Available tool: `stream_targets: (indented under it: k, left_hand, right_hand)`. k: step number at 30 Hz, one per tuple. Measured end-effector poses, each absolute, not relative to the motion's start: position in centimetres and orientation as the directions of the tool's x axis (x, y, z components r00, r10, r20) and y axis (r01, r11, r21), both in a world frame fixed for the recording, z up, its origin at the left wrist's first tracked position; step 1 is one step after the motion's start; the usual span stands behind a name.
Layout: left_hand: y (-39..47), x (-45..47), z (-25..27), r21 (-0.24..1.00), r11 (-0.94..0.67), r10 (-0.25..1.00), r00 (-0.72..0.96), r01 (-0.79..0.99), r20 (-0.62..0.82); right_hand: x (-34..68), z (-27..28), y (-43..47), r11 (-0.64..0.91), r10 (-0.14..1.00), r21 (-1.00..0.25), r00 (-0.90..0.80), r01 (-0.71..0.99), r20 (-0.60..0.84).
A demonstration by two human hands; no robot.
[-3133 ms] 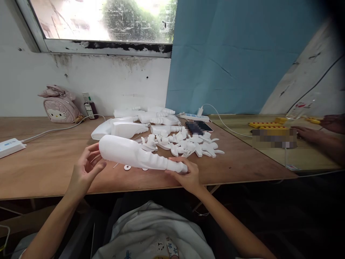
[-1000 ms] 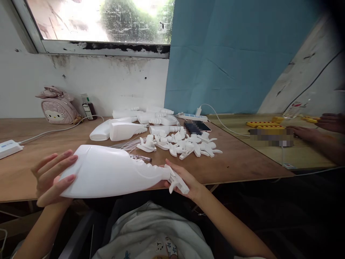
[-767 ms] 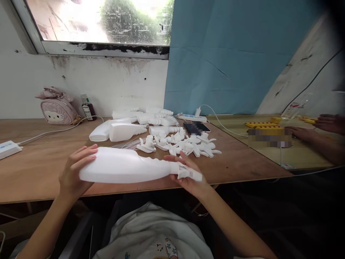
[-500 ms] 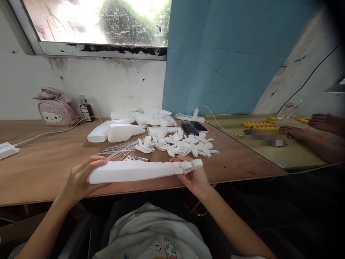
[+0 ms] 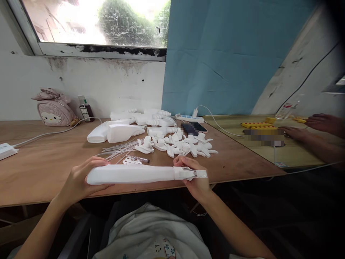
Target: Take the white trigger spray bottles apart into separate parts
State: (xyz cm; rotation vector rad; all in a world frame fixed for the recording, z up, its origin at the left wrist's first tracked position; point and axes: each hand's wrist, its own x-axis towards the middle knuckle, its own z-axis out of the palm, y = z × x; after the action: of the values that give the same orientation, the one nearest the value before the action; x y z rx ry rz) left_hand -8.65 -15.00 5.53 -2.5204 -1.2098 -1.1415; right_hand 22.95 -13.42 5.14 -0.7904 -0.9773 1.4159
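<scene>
A white spray bottle (image 5: pixel 132 175) lies sideways in the air above the table's front edge, held between both hands. My left hand (image 5: pixel 82 177) grips its base end, thumb below and fingers above. Around the neck end, my right hand (image 5: pixel 194 180) is closed on the white trigger spray head (image 5: pixel 188 173), which sits on the bottle's neck. Just behind the bottle are small white rings (image 5: pixel 131 161), a screwdriver (image 5: pixel 140 159) and thin clear tubes (image 5: pixel 121 148). Several loose trigger heads (image 5: pixel 185 145) lie in a pile beyond my right hand.
Several white bottles (image 5: pixel 124 132) lie farther back. Along the wall are a pink bag (image 5: pixel 55 111), a dark bottle (image 5: pixel 86 110) and a power strip (image 5: pixel 190 118). A phone (image 5: pixel 198 127) lies near it. At right, another person's hands (image 5: pixel 296 133) are near yellow pieces (image 5: pixel 260 126).
The spray head has turned about the bottle's long axis and the bottle has levelled, its neck end a little lower. More of the white rings now show behind it.
</scene>
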Motion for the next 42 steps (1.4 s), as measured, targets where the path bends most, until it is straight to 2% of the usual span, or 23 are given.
stream_targets:
  k: [2,4,7,9,11,14,16,18,23,27,29,31,33,35,38,42]
  left_hand:
    - [-15.1,-8.5,5.5,0.313,-0.623,0.692,0.320,0.717,0.646]
    - [-15.3,-7.9,5.4,0.529,-0.528,0.815,0.221,0.664,0.536]
    - [-15.9,-5.8,5.1,0.904,-0.273,0.957,0.189,0.329,0.220]
    - [-16.4,-3.8,4.7,0.996,-0.071,0.964,0.259,0.056,0.054]
    - [-16.7,-2.0,4.2,0.990,0.089,0.936,0.349,-0.106,-0.046]
    - [-17.0,-0.5,3.6,0.972,0.171,0.893,0.442,-0.159,-0.084]
    - [-17.1,-0.3,3.4,0.972,0.177,0.883,0.461,-0.153,-0.088]
    - [-17.1,-0.5,3.2,0.973,0.174,0.887,0.453,-0.152,-0.088]
    - [-17.3,-0.5,2.1,0.980,0.146,0.919,0.385,-0.134,-0.084]
    - [-17.7,0.2,1.4,0.991,0.049,0.937,0.348,-0.128,-0.001]
    - [-18.0,0.5,1.2,0.997,-0.073,0.945,0.316,-0.038,0.081]
    - [-18.2,0.7,0.9,0.960,-0.250,0.939,0.274,0.127,0.209]
    - [-18.3,0.8,0.5,0.842,-0.431,0.899,0.238,0.324,0.369]
    - [-18.2,1.0,0.1,0.694,-0.540,0.838,0.222,0.477,0.499]
    - [-18.1,1.1,-0.3,0.567,-0.570,0.796,0.230,0.595,0.560]
    - [-17.9,0.8,-0.2,0.424,-0.578,0.756,0.263,0.697,0.599]
  right_hand:
    - [22.8,5.4,-13.6,0.042,0.992,-0.887,-0.087,-0.459,0.092]
    - [22.8,6.0,-14.1,0.118,0.988,-0.862,-0.031,-0.493,0.153]
    - [22.8,7.2,-15.2,0.390,0.917,-0.797,0.120,-0.461,0.379]
    - [22.7,8.2,-15.8,0.548,0.830,-0.727,0.162,-0.414,0.533]
    - [22.4,9.2,-16.1,0.618,0.780,-0.697,0.174,-0.363,0.602]
    - [21.6,10.3,-15.5,0.574,0.819,-0.748,0.257,-0.334,0.513]
    - [21.0,10.4,-14.5,0.505,0.857,-0.785,0.319,-0.359,0.405]
    - [20.7,10.0,-13.5,0.483,0.862,-0.797,0.353,-0.361,0.363]
    - [21.1,8.5,-12.3,0.562,0.811,-0.766,0.392,-0.311,0.435]
    - [21.3,8.2,-12.1,0.662,0.724,-0.713,0.438,-0.228,0.532]
    - [21.2,8.2,-12.1,0.712,0.680,-0.678,0.426,-0.185,0.597]
    - [21.0,8.3,-12.3,0.742,0.651,-0.648,0.414,-0.170,0.636]
    - [20.8,8.4,-12.4,0.738,0.657,-0.648,0.416,-0.188,0.628]
    - [20.7,8.5,-12.5,0.729,0.669,-0.651,0.426,-0.212,0.609]
    - [20.6,8.2,-12.5,0.738,0.659,-0.641,0.422,-0.208,0.622]
    - [20.6,7.0,-12.7,0.745,0.651,-0.656,0.344,-0.118,0.677]
